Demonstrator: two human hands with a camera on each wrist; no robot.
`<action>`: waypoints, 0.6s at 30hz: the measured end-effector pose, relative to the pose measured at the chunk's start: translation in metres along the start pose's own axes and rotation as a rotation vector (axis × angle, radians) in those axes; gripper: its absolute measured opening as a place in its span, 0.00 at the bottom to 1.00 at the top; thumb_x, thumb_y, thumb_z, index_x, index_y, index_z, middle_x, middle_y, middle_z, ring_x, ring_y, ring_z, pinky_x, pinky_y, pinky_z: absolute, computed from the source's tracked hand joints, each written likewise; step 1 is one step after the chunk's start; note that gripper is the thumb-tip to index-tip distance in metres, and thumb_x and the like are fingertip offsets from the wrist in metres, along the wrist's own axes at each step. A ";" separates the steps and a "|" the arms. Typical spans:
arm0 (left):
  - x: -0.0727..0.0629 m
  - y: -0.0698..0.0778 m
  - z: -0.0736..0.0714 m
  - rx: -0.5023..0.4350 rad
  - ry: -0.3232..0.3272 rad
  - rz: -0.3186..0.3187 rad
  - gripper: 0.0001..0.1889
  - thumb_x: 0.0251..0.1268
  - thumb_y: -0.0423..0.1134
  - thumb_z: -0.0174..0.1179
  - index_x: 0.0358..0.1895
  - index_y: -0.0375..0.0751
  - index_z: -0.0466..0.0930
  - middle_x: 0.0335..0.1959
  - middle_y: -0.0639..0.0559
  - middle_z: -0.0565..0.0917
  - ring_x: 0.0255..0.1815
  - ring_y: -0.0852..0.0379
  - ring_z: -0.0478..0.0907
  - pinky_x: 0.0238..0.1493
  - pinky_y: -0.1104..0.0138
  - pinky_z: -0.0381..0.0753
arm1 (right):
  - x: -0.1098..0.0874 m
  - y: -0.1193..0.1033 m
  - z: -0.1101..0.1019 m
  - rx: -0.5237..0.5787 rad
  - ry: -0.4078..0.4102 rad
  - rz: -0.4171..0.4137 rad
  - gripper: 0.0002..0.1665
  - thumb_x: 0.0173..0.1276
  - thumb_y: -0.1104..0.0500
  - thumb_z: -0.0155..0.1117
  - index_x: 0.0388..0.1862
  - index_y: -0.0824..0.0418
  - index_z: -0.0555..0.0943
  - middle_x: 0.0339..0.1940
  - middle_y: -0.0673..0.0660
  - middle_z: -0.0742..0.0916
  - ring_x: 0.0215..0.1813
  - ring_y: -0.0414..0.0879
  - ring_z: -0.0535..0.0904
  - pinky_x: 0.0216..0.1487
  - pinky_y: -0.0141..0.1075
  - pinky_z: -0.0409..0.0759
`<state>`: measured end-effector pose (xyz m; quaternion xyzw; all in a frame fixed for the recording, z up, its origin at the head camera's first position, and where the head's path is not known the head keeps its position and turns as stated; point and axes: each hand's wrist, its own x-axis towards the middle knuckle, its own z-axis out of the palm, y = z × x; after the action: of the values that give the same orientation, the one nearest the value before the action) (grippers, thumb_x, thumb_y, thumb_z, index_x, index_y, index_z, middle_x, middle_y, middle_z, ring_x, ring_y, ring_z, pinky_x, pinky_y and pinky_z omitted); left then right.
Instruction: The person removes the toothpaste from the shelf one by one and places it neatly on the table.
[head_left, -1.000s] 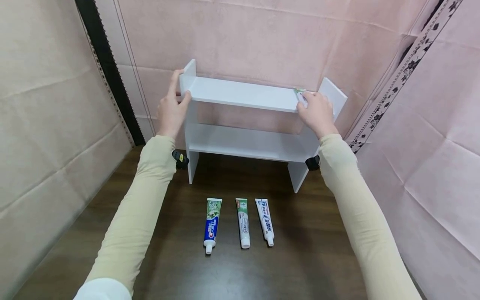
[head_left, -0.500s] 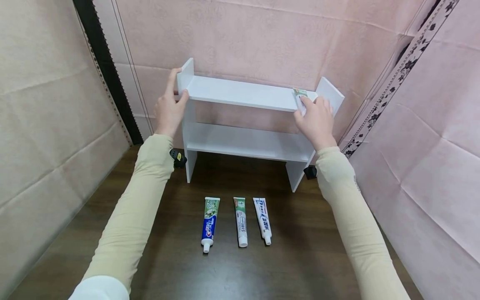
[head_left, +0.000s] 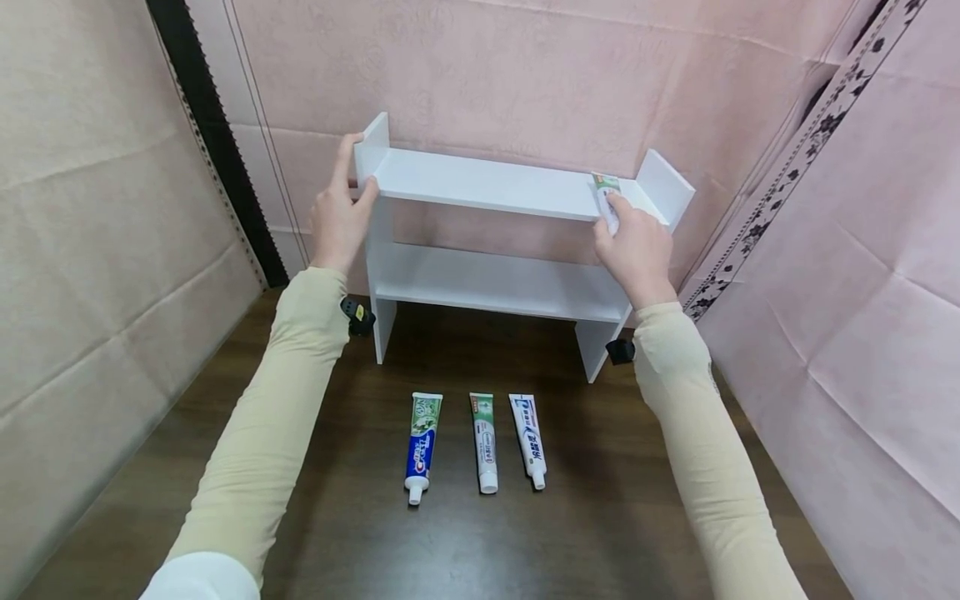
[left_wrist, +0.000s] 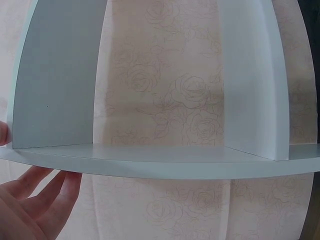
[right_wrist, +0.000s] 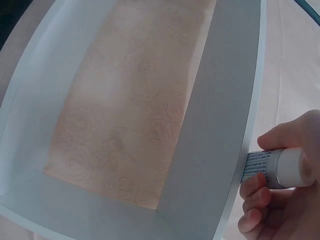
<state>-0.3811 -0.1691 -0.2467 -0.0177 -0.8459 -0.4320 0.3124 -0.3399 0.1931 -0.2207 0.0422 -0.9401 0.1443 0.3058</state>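
A white two-tier shelf point(head_left: 487, 283) stands on the table. My left hand point(head_left: 339, 218) grips its left side panel near the top, thumb at the front edge; in the left wrist view the fingers point(left_wrist: 47, 195) lie on the panel's outer side. At the right end of the top board, my right hand point(head_left: 637, 254) pinches a white-and-green toothpaste tube point(head_left: 603, 187). The tube's crimped end points to the back, and its white cap point(right_wrist: 290, 167) sits within the hand in the right wrist view. The right panel point(head_left: 666, 190) rises beside it.
In front of the shelf lie three toothpaste tubes in a row: a blue-and-green one point(head_left: 422, 446), a green-and-white one point(head_left: 484, 442) and a white-and-blue one point(head_left: 529, 440). Pale cloth walls point(head_left: 517, 92) enclose the brown table point(head_left: 472, 550) behind and on both sides.
My right hand has drawn slightly back toward me along the tube, so more of the tube shows on the top board. The left hand keeps its grip on the shelf.
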 end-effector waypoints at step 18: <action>-0.002 0.001 0.000 -0.009 -0.003 -0.007 0.26 0.72 0.52 0.42 0.69 0.85 0.51 0.55 0.40 0.82 0.37 0.48 0.78 0.32 0.63 0.72 | -0.020 0.001 0.002 -0.028 0.110 -0.038 0.28 0.67 0.54 0.50 0.66 0.58 0.74 0.32 0.69 0.86 0.23 0.58 0.74 0.20 0.41 0.61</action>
<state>-0.3793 -0.1679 -0.2464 -0.0165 -0.8445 -0.4368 0.3095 -0.3254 0.1931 -0.2339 0.0480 -0.9229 0.1274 0.3603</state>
